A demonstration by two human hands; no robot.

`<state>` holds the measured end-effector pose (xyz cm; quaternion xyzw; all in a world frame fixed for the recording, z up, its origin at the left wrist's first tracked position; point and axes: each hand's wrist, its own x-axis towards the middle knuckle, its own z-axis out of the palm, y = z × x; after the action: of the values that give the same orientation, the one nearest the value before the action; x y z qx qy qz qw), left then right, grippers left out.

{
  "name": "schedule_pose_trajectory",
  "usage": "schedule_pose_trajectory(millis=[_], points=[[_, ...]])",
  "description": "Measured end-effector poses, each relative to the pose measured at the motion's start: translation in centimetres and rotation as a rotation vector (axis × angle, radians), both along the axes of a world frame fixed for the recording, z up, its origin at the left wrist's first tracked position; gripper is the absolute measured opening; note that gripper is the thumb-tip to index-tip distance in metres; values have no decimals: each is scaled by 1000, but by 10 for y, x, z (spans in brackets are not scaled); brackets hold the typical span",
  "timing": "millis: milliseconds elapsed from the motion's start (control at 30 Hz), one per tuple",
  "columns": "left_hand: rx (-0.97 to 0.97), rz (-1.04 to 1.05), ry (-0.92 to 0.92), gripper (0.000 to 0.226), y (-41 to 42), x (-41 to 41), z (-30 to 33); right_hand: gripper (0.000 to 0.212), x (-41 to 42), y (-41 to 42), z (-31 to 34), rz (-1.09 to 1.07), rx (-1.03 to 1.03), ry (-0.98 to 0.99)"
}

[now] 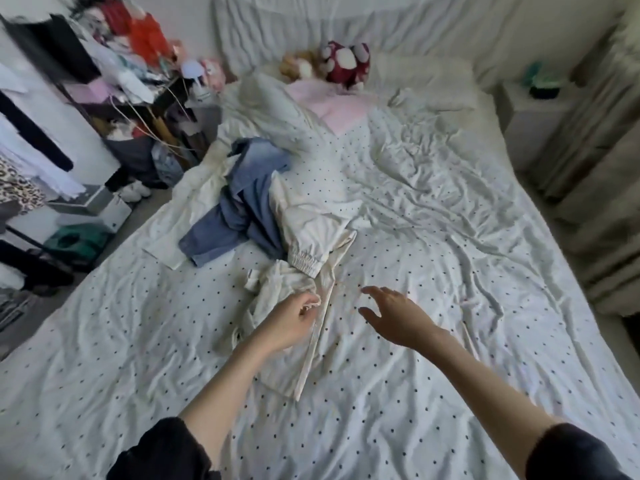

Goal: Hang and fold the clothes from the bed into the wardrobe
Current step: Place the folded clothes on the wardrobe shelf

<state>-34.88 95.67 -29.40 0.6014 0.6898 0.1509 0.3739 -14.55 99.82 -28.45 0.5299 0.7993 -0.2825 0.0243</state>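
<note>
From your head camera, your left hand (294, 320) pinches the edge of a cream garment (277, 306) lying crumpled on the dotted bed sheet (415, 375). Your right hand (394, 317) hangs open just beside it, holding nothing. Blue jeans (242, 202) and a white top (311, 216) sit in a heap farther up the bed. I think most of the job is left.

Bare sheet (433, 271) right of clothes pile (277, 220)
</note>
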Motion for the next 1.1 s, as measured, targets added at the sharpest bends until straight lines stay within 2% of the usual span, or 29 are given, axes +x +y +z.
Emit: schedule_pose_trajectory(millis=[267, 400, 467, 533, 600, 700, 767, 833, 933, 1033, 1100], points=[[-114, 43, 199, 36, 46, -103, -110, 50, -111, 53, -86, 46, -168, -87], [-203, 134, 142, 84, 46, -119, -155, 57, -140, 58, -122, 58, -238, -102], [-234, 172, 162, 93, 49, -126, -173, 63, -152, 70, -139, -10, -217, -110], [-189, 241, 150, 80, 54, -131, -181, 69, -161, 81, -151, -72, -175, -168], [-144, 296, 87, 50, 66, -140, -180, 65, -173, 91, -164, -86, -153, -259], [-143, 336, -8, 18, 83, -156, -160, 32, -185, 97, -172, -91, -72, -330], [-136, 343, -96, 13, 93, -166, -139, 31, -184, 101, -162, -221, -112, -231], [-118, 350, -150, 9, 102, -175, -116, 29, -173, 109, -145, -374, -144, -36], [-36, 314, -103, 9, 116, -180, -78, 29, -143, 124, -102, -625, -116, 241], [68, 208, -120, 16, 128, -172, -38, 31, -107, 132, -54, -805, -56, 449], [148, 144, -150, 12, 138, -153, -3, 31, -76, 131, -13, -854, 66, 524]])
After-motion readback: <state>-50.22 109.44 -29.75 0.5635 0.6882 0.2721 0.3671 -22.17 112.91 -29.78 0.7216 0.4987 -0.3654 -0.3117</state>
